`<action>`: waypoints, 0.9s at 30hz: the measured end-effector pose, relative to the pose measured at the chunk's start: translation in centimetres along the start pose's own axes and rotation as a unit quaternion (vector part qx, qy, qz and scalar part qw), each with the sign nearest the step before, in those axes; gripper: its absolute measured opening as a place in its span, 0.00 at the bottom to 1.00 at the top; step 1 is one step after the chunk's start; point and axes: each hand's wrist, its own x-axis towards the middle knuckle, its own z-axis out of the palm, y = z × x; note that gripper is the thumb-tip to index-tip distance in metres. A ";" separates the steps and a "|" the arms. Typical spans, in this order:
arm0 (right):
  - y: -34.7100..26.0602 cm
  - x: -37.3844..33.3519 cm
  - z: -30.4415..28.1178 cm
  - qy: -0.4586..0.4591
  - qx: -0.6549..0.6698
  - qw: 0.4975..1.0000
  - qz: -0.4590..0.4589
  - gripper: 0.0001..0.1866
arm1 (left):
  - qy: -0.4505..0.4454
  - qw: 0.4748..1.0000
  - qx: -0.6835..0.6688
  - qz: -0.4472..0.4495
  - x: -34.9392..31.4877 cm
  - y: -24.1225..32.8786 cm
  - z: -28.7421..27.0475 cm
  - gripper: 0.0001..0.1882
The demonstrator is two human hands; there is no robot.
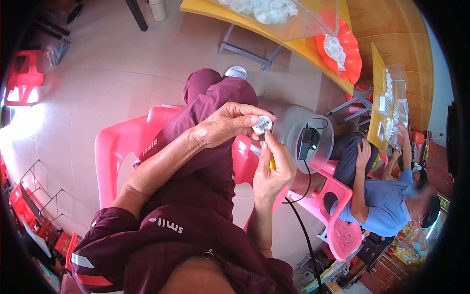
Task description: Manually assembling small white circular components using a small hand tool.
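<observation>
My left hand (pixel 227 122) pinches a small round white plastic piece (pixel 263 123) between thumb and fingers, its face turned up. A dark opening shows in that piece. My right hand (pixel 273 171) is closed just below, its index fingertip touching the piece's lower edge. Between its fingers is a slim tool with a yellow part (pixel 272 162) and a dark part near the fingertips; its kind is mostly hidden by the hand. Both hands are held together above my lap.
A yellow table (pixel 293 45) bears a clear tray of white pieces (pixel 269 12) and a red scalloped dish (pixel 350 61). To the right, a clear tub (pixel 323 159) holds a black device with cables. A co-worker in blue (pixel 379 196) sits at another table. Pink chairs (pixel 110 147) stand around.
</observation>
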 end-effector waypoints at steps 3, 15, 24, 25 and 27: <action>-0.1 0.0 0.1 0.001 0.001 1.000 0.003 0.18 | -0.007 1.000 -0.001 0.002 0.0 0.0 0.0 0.19; -0.2 -0.1 0.8 0.019 0.009 1.000 0.004 0.16 | 0.003 1.000 0.015 0.008 -0.2 0.0 0.3 0.18; 0.2 -0.1 1.0 0.020 0.031 0.999 0.022 0.15 | 0.023 0.999 0.020 0.018 -0.2 -0.4 0.2 0.18; 0.2 -0.1 0.9 0.020 0.029 0.999 0.022 0.15 | 0.022 0.999 0.019 0.018 -0.2 -0.4 0.3 0.18; 0.2 0.0 0.9 0.020 0.023 0.999 0.027 0.14 | 0.023 0.999 0.025 0.016 -0.1 -0.4 0.5 0.18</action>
